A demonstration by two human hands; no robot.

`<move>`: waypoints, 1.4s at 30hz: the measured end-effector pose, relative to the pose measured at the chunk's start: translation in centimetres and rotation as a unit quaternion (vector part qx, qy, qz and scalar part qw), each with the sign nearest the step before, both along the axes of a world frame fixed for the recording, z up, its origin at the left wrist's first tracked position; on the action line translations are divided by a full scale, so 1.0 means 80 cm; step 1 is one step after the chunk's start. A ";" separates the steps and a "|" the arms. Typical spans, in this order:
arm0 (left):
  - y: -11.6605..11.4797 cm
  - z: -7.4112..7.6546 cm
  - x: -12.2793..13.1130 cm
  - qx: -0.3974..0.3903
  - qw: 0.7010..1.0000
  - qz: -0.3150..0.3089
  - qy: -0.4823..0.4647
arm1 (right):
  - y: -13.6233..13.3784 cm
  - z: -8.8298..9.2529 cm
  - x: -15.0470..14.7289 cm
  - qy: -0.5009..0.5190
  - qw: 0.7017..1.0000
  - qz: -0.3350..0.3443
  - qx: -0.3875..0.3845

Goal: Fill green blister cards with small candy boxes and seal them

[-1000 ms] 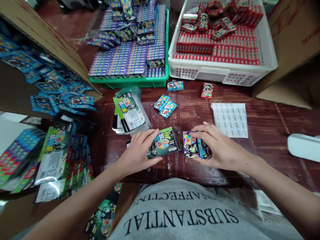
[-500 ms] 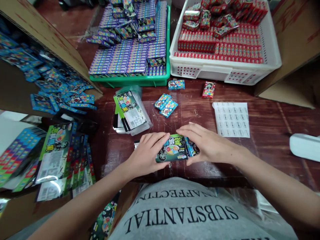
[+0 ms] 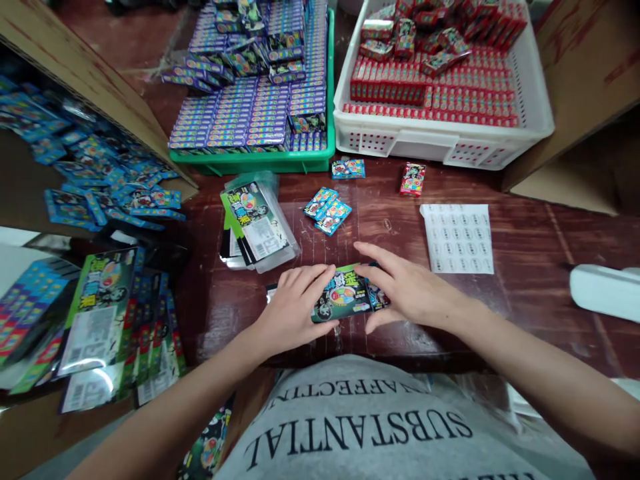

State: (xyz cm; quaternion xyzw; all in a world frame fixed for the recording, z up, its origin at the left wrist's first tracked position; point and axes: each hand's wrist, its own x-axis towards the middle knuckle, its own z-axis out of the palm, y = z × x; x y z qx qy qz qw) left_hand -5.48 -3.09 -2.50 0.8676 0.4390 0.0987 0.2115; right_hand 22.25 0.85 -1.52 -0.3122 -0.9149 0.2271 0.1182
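Note:
My left hand [image 3: 295,308] grips the left end of a clear plastic bag with a green printed card [image 3: 345,298] lying on the dark wooden table [image 3: 525,293]. At the bag's right end, my right hand [image 3: 407,290] presses small candy boxes [image 3: 379,297] into the opening; only a sliver of them shows between its fingers. Both hands have their fingers curled on the bag and boxes.
A stack of empty green-card bags [image 3: 257,223] lies behind my left hand. Loose blue boxes [image 3: 327,210], another blue box [image 3: 349,169], a red box [image 3: 413,179] and a sticker sheet [image 3: 457,238] lie on the table. Behind stand a green tray [image 3: 250,160] and a white basket [image 3: 440,143].
My right hand moved left with the small boxes from beside the bag to its opening, and they are now mostly inside. My left hand kept hold of the bag.

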 end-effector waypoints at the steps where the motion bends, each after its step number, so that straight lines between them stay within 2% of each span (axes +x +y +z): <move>1: 0.000 -0.004 -0.001 -0.005 1.000 -0.001 0.011 | -0.001 -0.004 0.002 0.008 1.000 0.002 -0.001; 3: -0.001 -0.010 -0.002 -0.014 0.999 0.001 0.036 | -0.003 -0.010 0.011 0.017 1.000 -0.014 -0.005; 8: -0.002 -0.015 -0.003 -0.023 0.999 0.011 0.046 | -0.015 -0.013 0.040 -0.023 0.993 -0.112 -0.015; 13: -0.004 -0.018 0.006 -0.011 1.000 0.012 0.021 | -0.029 -0.030 0.025 -0.040 0.976 -0.192 -0.094; 17: -0.010 -0.015 0.011 0.015 0.999 0.044 0.009 | -0.035 -0.042 0.013 0.063 0.945 -0.246 -0.208; 20: -0.015 -0.007 0.012 0.042 0.996 0.077 0.003 | -0.033 -0.033 0.018 0.163 0.916 -0.268 -0.249; 22: -0.017 -0.001 0.013 0.062 0.995 0.083 -0.002 | -0.029 -0.021 0.025 0.172 0.921 -0.255 -0.241; 24: -0.018 0.004 0.015 0.073 0.995 0.069 -0.006 | -0.024 -0.009 0.027 0.160 0.935 -0.225 -0.222; 26: -0.018 0.008 0.017 0.081 0.995 0.054 -0.018 | -0.020 -0.003 0.023 0.176 0.936 -0.216 -0.214; 28: -0.020 0.009 0.022 0.082 0.994 0.062 -0.036 | -0.017 -0.002 0.014 0.218 0.921 -0.240 -0.216; 31: -0.022 0.008 0.034 0.040 0.988 0.123 -0.085 | -0.011 -0.005 -0.002 0.286 0.891 -0.295 -0.193; 34: -0.020 0.000 0.052 -0.065 0.960 0.196 -0.191 | 0.005 -0.004 -0.011 0.308 0.887 -0.313 -0.143; 37: -0.008 -0.007 0.071 -0.196 0.887 0.220 -0.356 | 0.029 0.006 -0.010 0.320 0.892 -0.292 -0.130; 40: 0.005 -0.007 0.088 -0.288 0.801 0.219 -0.476 | 0.047 0.018 -0.012 0.405 0.851 -0.318 -0.101; 42: 0.011 -0.004 0.095 -0.307 0.774 0.225 -0.506 | 0.051 0.021 -0.016 0.443 0.823 -0.351 -0.055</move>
